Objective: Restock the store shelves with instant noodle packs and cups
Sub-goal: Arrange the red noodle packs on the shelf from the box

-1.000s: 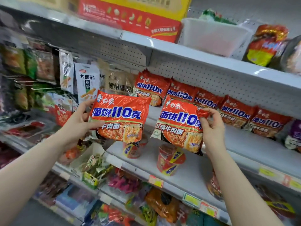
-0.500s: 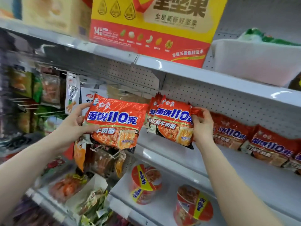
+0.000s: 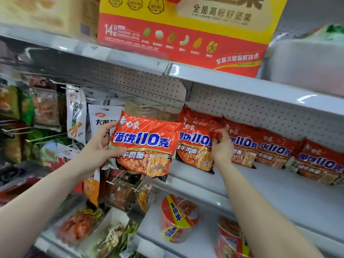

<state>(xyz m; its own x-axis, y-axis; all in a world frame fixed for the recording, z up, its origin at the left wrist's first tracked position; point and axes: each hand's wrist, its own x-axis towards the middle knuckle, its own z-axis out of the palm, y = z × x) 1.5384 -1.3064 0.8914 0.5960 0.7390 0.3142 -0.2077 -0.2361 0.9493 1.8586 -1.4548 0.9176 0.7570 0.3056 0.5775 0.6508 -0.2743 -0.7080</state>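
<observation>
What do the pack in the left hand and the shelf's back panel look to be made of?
Noodle pack: thin glossy plastic film, judging by the crinkles and glare streaks. Back panel: looks like white painted sheet metal, matte, punched with a regular grid of small holes; it could be another rigid board.

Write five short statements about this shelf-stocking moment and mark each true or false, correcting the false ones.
1. The left hand holds an orange noodle pack in the air, in front of the shelf. True.
2. The right hand is empty. False: its fingers pinch the corner of a second noodle pack at the left end of the row of packs.
3. Noodle cups stand on the shelf below the packs. True.
4. The row of packs lies flat, stacked in a pile. False: the packs stand leaning against the pegboard back, side by side.
5. The box on the top shelf is blue. False: the nut box is yellow and red.
</observation>
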